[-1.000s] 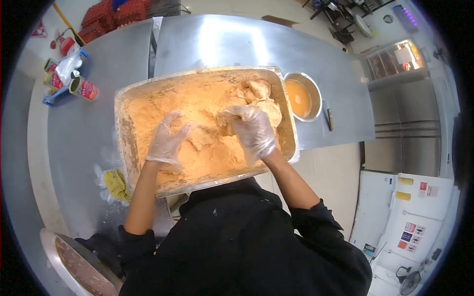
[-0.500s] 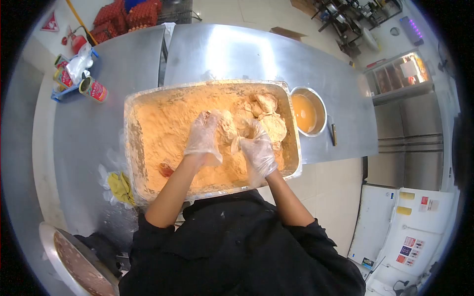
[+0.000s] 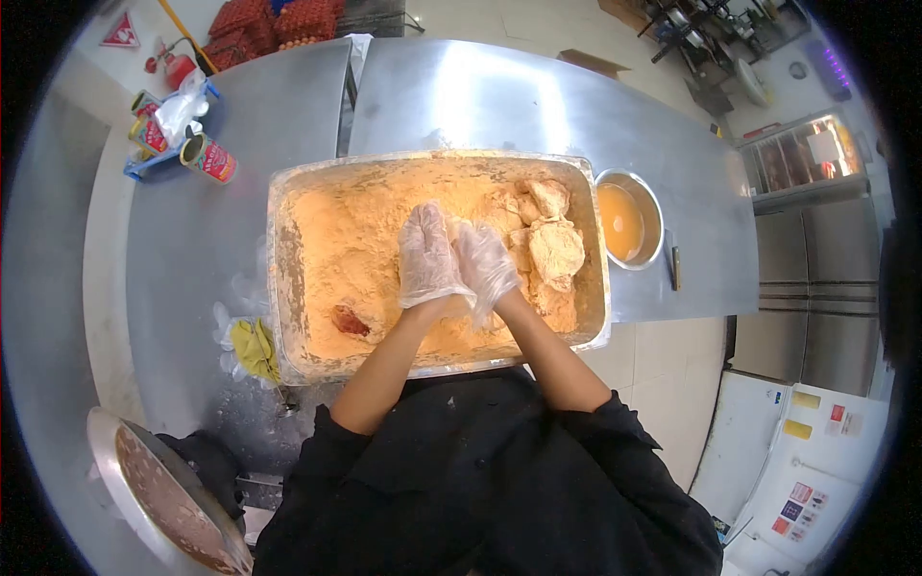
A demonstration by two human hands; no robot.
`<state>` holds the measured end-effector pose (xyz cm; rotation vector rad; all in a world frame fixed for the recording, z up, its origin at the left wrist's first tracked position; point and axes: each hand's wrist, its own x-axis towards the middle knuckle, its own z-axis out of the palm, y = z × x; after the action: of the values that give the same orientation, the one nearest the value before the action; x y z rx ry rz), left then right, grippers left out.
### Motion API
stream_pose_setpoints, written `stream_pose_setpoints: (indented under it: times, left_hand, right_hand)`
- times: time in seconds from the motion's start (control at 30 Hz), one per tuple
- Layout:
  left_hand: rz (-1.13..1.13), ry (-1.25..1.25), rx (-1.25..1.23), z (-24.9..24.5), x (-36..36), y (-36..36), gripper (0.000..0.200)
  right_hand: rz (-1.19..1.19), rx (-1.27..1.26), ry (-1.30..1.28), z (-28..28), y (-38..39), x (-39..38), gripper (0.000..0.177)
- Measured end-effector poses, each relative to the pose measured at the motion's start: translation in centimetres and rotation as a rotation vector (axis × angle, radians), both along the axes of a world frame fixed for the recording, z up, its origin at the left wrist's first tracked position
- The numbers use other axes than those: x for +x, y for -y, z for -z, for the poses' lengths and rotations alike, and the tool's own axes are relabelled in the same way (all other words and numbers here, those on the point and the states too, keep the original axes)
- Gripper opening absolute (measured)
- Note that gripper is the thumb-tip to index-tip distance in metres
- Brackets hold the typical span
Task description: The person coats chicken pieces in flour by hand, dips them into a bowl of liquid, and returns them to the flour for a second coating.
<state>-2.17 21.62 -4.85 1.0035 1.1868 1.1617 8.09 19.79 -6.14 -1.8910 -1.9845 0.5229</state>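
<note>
A large metal tray holds orange-tinted breading flour. My left hand, in a clear plastic glove, lies flat on the flour near the middle, fingers stretched out. Against it rests my right hand, gloved too, its fingers extended and partly overlapped. Whatever lies beneath the palms is hidden. Floured pieces that look like chicken are heaped at the tray's right side, just beyond my right hand. A dark red uncoated piece sits half buried at the lower left.
A steel bowl of orange liquid stands right of the tray, beside a dark-handled utensil. Left are a yellow cloth, a labelled can and a blue basket. A large pot with reddish contents is at lower left.
My hands have come together from either side of a floured piece and now press down side by side. That piece is now covered. The view has shifted slightly.
</note>
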Motion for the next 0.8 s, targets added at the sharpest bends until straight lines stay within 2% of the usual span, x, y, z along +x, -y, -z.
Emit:
stream_pose_setpoints:
  times: [0.03, 0.1, 0.17, 0.2, 0.23, 0.33, 0.43, 0.5, 0.57, 0.73, 0.8]
  left_hand:
    - [-0.007, 0.0, -0.019, -0.2, 0.1, 0.1, 0.046]
    - [-0.025, 0.039, -0.107, -2.2, 0.1, 0.1, 0.048]
    - [-0.03, 0.123, -0.055, -2.0, 0.3, -0.5, 0.036]
    - [-0.024, 0.169, 0.065, -0.1, 0.4, -0.8, 0.03]
    - [-0.019, 0.215, 0.183, 0.2, 0.4, -1.0, 0.033]
    - [-0.028, 0.351, 0.094, -1.7, 1.0, -0.4, 0.032]
    - [-0.028, 0.315, -0.152, -4.5, 0.4, -0.4, 0.028]
    - [0.004, 0.348, -0.224, -3.4, 0.0, -0.6, 0.03]
    - [0.031, 0.34, -0.221, -2.3, 0.1, -1.5, 0.035]
    - [0.089, 0.254, -0.048, -0.6, 0.8, -2.6, 0.031]
    - [0.12, 0.204, -0.123, -1.9, 1.3, -2.0, 0.037]
  right_hand:
    - [-0.044, 0.012, 0.101, 3.3, 0.1, 0.9, 0.027]
    - [0.066, -0.072, -0.43, 3.0, 0.4, 0.8, 0.027]
    - [0.308, -0.221, -0.976, 0.8, 0.3, 0.1, 0.028]
    - [0.497, -0.33, -1.253, -1.6, 0.4, -0.7, 0.03]
    - [0.691, -0.444, -1.524, -2.8, 0.5, -1.1, 0.031]
    - [0.452, -0.462, -1.83, -1.9, 2.3, -0.2, 0.034]
    - [0.505, -0.529, -1.747, -3.4, 2.4, -0.2, 0.036]
    - [0.195, -0.283, -1.414, -0.7, 2.8, 0.3, 0.035]
    - [0.078, -0.172, -1.027, 0.0, 2.4, 0.8, 0.037]
    - [0.223, -0.199, 0.009, -3.8, 0.0, 1.6, 0.053]
    - [0.161, 0.041, 0.068, -3.8, 0.6, 1.9, 0.05]
